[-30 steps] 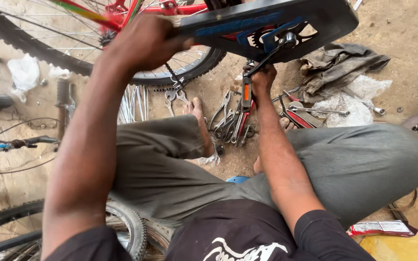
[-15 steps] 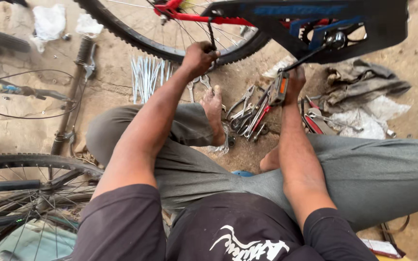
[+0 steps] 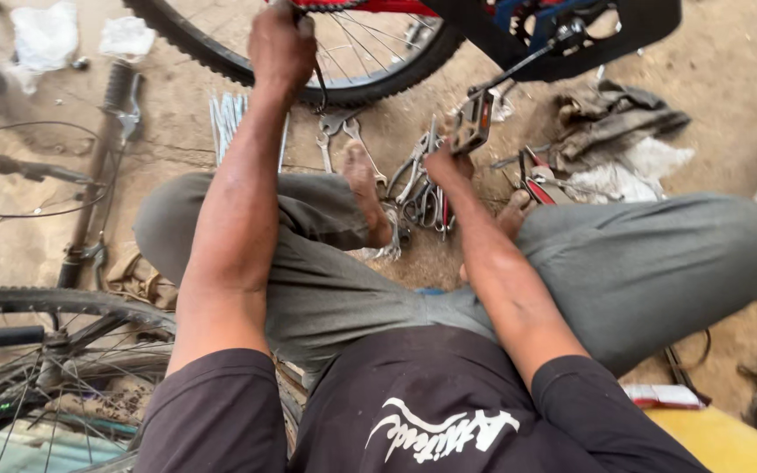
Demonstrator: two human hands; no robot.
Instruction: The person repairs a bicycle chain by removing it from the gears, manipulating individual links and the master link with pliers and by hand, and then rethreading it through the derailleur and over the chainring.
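- Left hand (image 3: 280,48) has its fingers wrapped round the red frame (image 3: 343,5) above the wheel (image 3: 308,61), seemingly steadying the bike.
- Right hand (image 3: 449,162), right of the wheel, has its fingers closed on the pedal (image 3: 472,123), apparently to work the crank.
- Tools (image 3: 422,188) lie below the wheel, within reach.

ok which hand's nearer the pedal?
Right. The right hand sits just below the pedal, apparently touching it. The left hand is off to the left, gripping the red frame above the tyre.
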